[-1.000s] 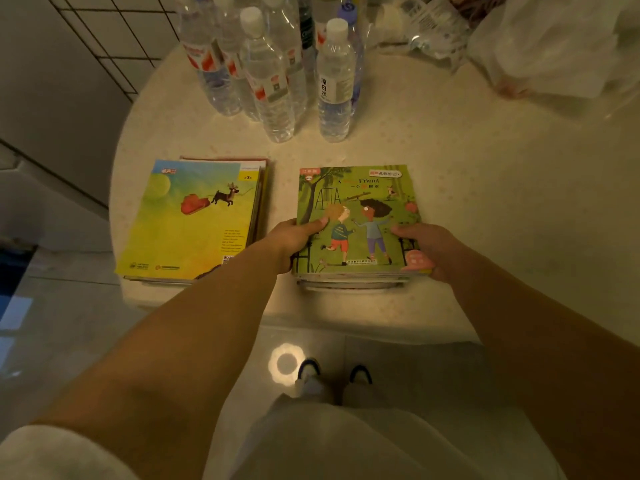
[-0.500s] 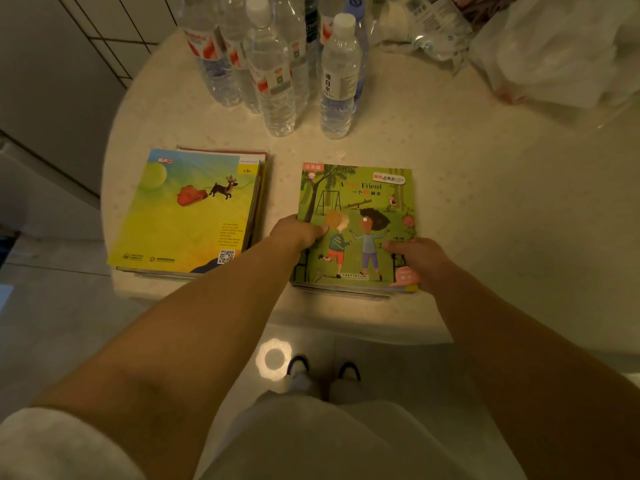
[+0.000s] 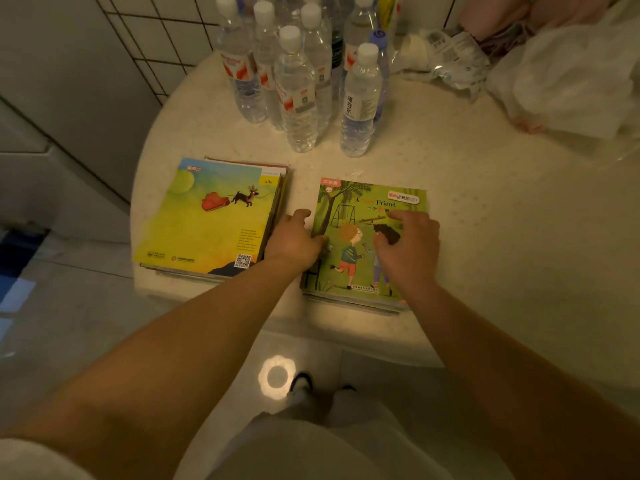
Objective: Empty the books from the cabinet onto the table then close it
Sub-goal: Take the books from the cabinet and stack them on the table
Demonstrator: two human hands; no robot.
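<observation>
Seen from the head camera, looking down: a pale round tabletop (image 3: 485, 209) carries two stacks of picture books. The green stack (image 3: 367, 237) lies straight ahead, near the tabletop's front edge, its long axis running away from the person. The yellow stack (image 3: 214, 216) lies just beside it to the left, a narrow gap between them. The left hand (image 3: 294, 237) sits in that gap, touching the green stack's left edge with fingers loosely curled; whether it pinches the edge cannot be told. The right hand (image 3: 408, 244) rests on the green cover with fingers bent and spread, pressing down more than gripping. Both hands are equally near this stack, one at its side and one on top, so it seems they are settling it in place. Behind the books stands a cluster of water bottles (image 3: 301, 88), and crumpled plastic bags (image 3: 568, 77) lie at the far right. The cabinet is out of view, so closing it likely calls for turning away from the tabletop.
</observation>
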